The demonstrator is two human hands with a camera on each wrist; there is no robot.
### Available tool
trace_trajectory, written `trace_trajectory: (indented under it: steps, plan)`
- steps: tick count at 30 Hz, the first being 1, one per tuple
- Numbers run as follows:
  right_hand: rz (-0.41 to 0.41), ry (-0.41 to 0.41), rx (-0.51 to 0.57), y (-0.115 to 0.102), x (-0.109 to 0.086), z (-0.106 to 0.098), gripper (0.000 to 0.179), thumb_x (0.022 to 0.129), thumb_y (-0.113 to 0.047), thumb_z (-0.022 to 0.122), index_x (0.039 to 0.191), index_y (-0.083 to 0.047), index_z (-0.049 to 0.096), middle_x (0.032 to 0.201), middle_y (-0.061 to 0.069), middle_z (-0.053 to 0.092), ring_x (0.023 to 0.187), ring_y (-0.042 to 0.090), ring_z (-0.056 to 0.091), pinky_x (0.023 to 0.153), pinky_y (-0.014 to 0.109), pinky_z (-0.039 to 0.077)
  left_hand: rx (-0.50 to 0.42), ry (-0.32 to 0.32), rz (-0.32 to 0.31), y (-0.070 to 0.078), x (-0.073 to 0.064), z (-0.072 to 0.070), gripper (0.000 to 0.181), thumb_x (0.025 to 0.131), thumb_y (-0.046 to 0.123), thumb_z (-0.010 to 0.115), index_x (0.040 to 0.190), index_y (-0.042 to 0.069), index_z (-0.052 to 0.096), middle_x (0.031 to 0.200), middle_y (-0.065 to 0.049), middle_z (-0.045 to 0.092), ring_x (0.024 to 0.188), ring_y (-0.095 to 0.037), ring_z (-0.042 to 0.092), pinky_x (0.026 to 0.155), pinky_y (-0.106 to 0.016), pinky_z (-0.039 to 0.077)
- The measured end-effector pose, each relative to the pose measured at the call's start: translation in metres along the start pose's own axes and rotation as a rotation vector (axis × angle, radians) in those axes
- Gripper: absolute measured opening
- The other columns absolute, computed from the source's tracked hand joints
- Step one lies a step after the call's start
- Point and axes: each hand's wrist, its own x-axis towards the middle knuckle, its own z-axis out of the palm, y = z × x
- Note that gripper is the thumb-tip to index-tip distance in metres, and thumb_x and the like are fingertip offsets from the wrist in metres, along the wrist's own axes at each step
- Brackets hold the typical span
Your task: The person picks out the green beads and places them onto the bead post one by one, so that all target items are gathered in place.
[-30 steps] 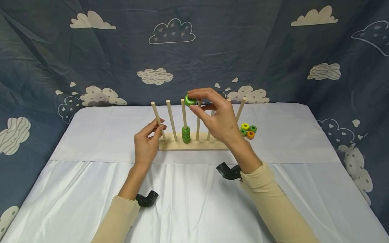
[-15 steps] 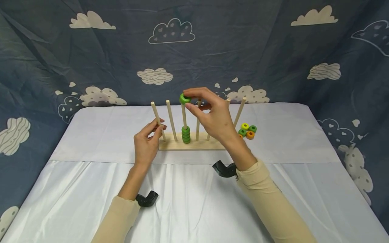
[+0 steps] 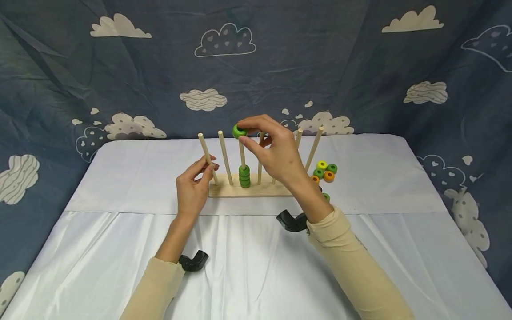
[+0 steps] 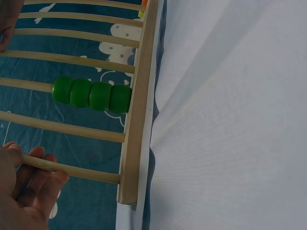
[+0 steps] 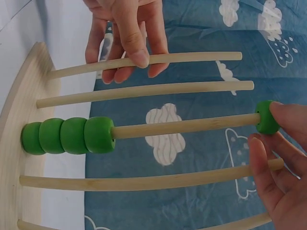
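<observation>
A wooden base (image 3: 256, 191) carries a row of upright pegs. At the left end, my left hand (image 3: 191, 192) holds the outermost peg (image 3: 203, 145) between thumb and fingers, as the left wrist view shows too. On the third peg from the left, several green beads (image 5: 72, 136) are stacked against the base. My right hand (image 3: 276, 151) pinches one more green bead (image 5: 267, 117) by thumb and fingertips. That bead sits at the top of this same peg, its hole lined up with the tip. How far the peg enters it is hidden.
To the right of the base lies a group of loose beads, among them a yellow bead (image 3: 322, 165), an orange bead (image 3: 329, 176) and a green bead (image 3: 331, 168). My right forearm partly covers some. A white cloth (image 3: 240, 258) covers the table; a cloud-patterned curtain (image 3: 280, 80) hangs behind.
The right hand has moved left with the green bead, from beside the third peg to its top. The left hand stays on the end peg.
</observation>
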Motion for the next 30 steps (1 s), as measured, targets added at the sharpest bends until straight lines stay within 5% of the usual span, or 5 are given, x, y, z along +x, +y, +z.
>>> trace_trajectory:
  steps: [15,20,30]
  plan:
    - [0.018,-0.025,-0.010,-0.002,-0.003,-0.003,0.026,0.096,-0.013,0.076,0.122,-0.010,0.076,0.131,0.003,0.071,0.106,0.017,0.068,0.076,0.024,0.058,0.018,-0.008,-0.005,0.000,0.001,0.000,0.021,0.101,0.006,0.068,0.120,0.001,0.075,0.101,-0.020,0.078,0.096,-0.030,0.074,0.079,-0.015,0.064]
    - [-0.010,-0.014,0.025,-0.002,-0.003,-0.006,0.026,0.095,-0.009,0.077,0.121,-0.009,0.076,0.133,0.003,0.070,0.096,0.018,0.066,0.077,0.024,0.059,0.022,-0.008,-0.003,0.000,0.001,0.000,0.021,0.101,0.007,0.068,0.120,0.002,0.076,0.101,-0.019,0.078,0.096,-0.030,0.074,0.079,-0.015,0.065]
    - [-0.034,0.036,0.119,-0.004,-0.008,-0.013,0.021,0.094,-0.002,0.076,0.115,-0.004,0.076,0.131,0.008,0.069,0.108,0.019,0.066,0.082,0.022,0.061,0.037,0.000,0.004,0.000,0.001,0.000,0.020,0.101,0.009,0.069,0.118,0.004,0.077,0.101,-0.018,0.079,0.095,-0.026,0.075,0.077,-0.014,0.064]
